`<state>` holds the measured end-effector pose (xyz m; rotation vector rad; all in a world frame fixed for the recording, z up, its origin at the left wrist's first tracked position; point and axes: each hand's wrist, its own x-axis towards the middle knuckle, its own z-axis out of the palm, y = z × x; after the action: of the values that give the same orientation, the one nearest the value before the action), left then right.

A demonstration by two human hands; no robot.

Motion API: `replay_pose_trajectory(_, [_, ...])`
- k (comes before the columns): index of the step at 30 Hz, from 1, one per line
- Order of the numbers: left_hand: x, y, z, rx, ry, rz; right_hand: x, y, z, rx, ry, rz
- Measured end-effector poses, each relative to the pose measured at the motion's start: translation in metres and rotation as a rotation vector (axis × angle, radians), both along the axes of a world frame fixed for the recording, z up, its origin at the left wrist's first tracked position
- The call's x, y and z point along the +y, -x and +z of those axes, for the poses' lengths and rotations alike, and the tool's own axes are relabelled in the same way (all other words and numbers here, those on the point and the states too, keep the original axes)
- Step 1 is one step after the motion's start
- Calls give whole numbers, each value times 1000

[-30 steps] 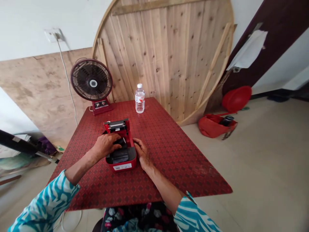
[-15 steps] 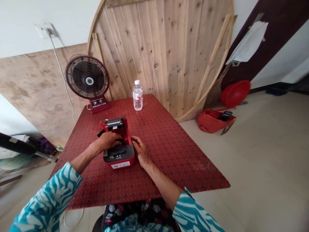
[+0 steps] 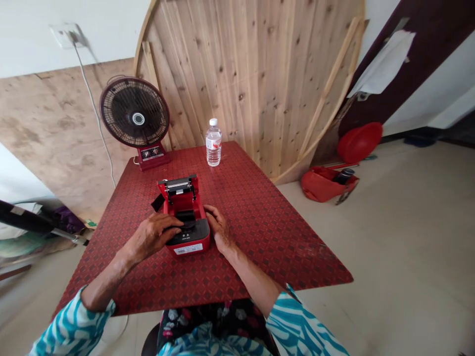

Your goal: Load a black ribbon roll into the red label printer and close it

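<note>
A red and black label printer (image 3: 193, 245) stands on the table with its lid (image 3: 180, 186) raised at the back. Inside its bay lies a dark roll (image 3: 185, 215). My left hand (image 3: 152, 236) is over the front left of the printer, thumb and fingers closed on a thin black strip (image 3: 187, 225) above the front panel; part of the strip is hidden by the fingers. Against the printer's right wall my right hand (image 3: 218, 228) is curved, gripping its side. A flat black piece (image 3: 158, 202) sticks out beyond the left side of the lid.
A patterned red table (image 3: 267, 242) bears the printer. At its back stand a dark red fan (image 3: 138, 118) and a water bottle (image 3: 213, 144). A round wooden board (image 3: 256, 84) leans behind. On the floor at right are a red bag (image 3: 315, 187) and a red basin (image 3: 359, 142).
My left hand has pulled back out of the printer's bay toward its front left edge, uncovering the dark roll. My right hand stays at the right side. The view has shifted slightly.
</note>
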<state>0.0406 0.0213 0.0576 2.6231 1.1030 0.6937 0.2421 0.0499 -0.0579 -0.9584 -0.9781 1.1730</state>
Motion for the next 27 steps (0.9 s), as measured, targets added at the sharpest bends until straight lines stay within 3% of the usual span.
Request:
replay_pose_trajectory(6, [-23, -8, 0, 36, -172, -20, -3, -2, 0, -51, -14, -3])
replay_pose_trajectory(10, [-38, -10, -6, 44, -254, -1, 3, 0, 3, 30, 25, -16])
replay_pose_trajectory(13, [-44, -10, -10, 45, -304, 32, 30, 4, 18, 49, 42, -20])
replay_pose_trajectory(18, [-50, -9, -12, 56, -327, 73, 71, 5, 60, -109, -97, 51])
replay_pose_trajectory(21, [-53, -9, -15, 43, -326, 79, 61, 0, 69, -189, -152, -12])
replay_pose_trajectory(24, [-55, -10, -18, 32, -316, 95, 33, -6, 60, -256, -206, -22])
replay_pose_trajectory(27, [-56, -11, -20, 31, -309, 99, 10, -8, 47, -227, -159, 3])
